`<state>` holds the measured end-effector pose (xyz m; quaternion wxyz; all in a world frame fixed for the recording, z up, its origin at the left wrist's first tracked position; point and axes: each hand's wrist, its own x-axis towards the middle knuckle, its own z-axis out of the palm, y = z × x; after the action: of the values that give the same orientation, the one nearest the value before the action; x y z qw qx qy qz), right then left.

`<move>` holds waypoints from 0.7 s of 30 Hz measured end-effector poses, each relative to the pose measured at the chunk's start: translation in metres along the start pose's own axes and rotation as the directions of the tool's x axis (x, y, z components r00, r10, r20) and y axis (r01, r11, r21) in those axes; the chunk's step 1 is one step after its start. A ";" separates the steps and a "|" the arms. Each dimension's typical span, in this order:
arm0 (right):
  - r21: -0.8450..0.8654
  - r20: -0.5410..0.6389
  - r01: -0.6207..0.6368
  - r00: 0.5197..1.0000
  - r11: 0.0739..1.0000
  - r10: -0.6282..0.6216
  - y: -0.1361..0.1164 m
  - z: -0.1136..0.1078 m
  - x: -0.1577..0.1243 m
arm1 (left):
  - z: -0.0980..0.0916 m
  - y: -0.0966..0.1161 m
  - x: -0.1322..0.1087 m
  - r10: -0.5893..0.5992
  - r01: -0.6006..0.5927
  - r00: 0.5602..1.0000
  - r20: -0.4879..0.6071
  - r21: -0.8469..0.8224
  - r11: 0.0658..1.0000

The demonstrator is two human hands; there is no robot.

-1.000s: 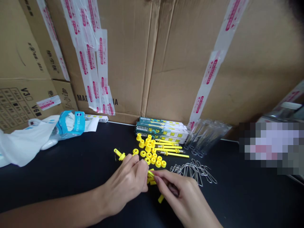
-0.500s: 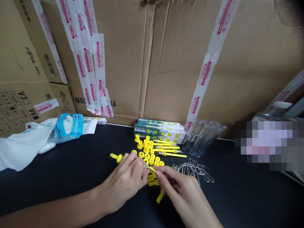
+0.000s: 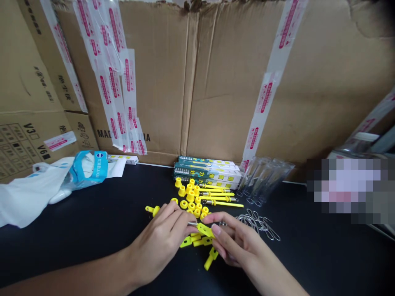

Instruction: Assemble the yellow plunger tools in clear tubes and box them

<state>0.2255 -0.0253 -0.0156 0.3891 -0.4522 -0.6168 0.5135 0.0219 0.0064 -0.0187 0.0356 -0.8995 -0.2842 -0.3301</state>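
Observation:
My left hand (image 3: 160,240) and my right hand (image 3: 236,244) meet low in the middle of the view. Between them is a flat yellow plastic piece with a thin metal pin (image 3: 202,229). My left fingertips pinch the pin end, and my right fingers hold the yellow end. Loose yellow plastic pieces (image 3: 196,240) lie just under the hands, partly hidden, with a yellow T-shaped piece (image 3: 211,259) beside my right palm. Further back lie yellow plastic rings (image 3: 191,205) and yellow rods with metal tips (image 3: 217,201). A yellow peg (image 3: 152,210) sits left of my left hand.
Bent wire clips (image 3: 257,222) lie right of my right hand. Printed boxes (image 3: 206,170) and clear plastic sleeves (image 3: 265,181) stand along the black table's (image 3: 293,246) back edge. A white bag (image 3: 31,197) and blue packet (image 3: 89,169) lie left, before taped cardboard (image 3: 228,82).
My hands have drawn slightly apart, and the yellow piece between them now shows more plainly. The view has shifted a little, and the yellow T-shaped piece sits nearer my right palm.

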 end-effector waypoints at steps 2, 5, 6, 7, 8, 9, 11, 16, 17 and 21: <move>-0.293 -0.035 0.171 0.981 0.941 -0.189 0.000 0.000 -0.003 | -0.001 0.000 0.000 -0.007 0.007 1.000 0.006 -0.017 1.000; -0.668 0.072 0.418 0.860 0.616 -0.506 -0.002 0.000 -0.008 | -0.001 0.000 -0.001 -0.009 0.009 1.000 -0.017 -0.016 1.000; -0.737 0.134 0.457 0.820 0.497 -0.556 -0.003 0.000 -0.010 | -0.001 -0.001 0.000 -0.010 0.010 1.000 -0.022 -0.010 1.000; -0.790 0.189 0.477 0.787 0.385 -0.588 -0.005 -0.001 -0.011 | -0.001 -0.001 0.000 -0.008 0.008 1.000 -0.021 -0.005 1.000; -0.828 0.242 0.485 0.761 0.281 -0.602 -0.006 -0.002 -0.012 | -0.001 -0.001 0.000 -0.005 0.005 1.000 -0.017 -0.004 1.000; -0.855 0.281 0.484 0.734 0.186 -0.618 -0.007 -0.004 -0.012 | -0.001 -0.001 0.001 -0.002 0.002 1.000 -0.013 -0.007 1.000; -0.883 0.338 0.469 0.678 0.030 -0.653 -0.009 -0.007 -0.011 | -0.001 -0.001 0.001 0.006 -0.006 1.000 -0.021 -0.016 1.000; -0.897 0.400 0.420 0.636 -0.140 -0.660 -0.005 -0.008 -0.006 | 0.000 -0.002 0.002 0.002 -0.005 0.998 -0.055 -0.050 0.999; -0.900 0.404 0.406 0.633 -0.161 -0.661 -0.004 -0.006 -0.005 | 0.000 -0.002 0.002 0.007 -0.009 0.999 -0.051 -0.049 0.999; -0.929 0.331 0.351 0.641 -0.119 -0.693 0.004 0.000 -0.001 | -0.001 -0.001 0.001 0.052 -0.053 0.998 -0.030 -0.023 0.998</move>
<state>0.2262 -0.0262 -0.0197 0.2572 -0.3613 -0.8537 -0.2731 0.0217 0.0072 -0.0171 0.0376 -0.9020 -0.2560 -0.3457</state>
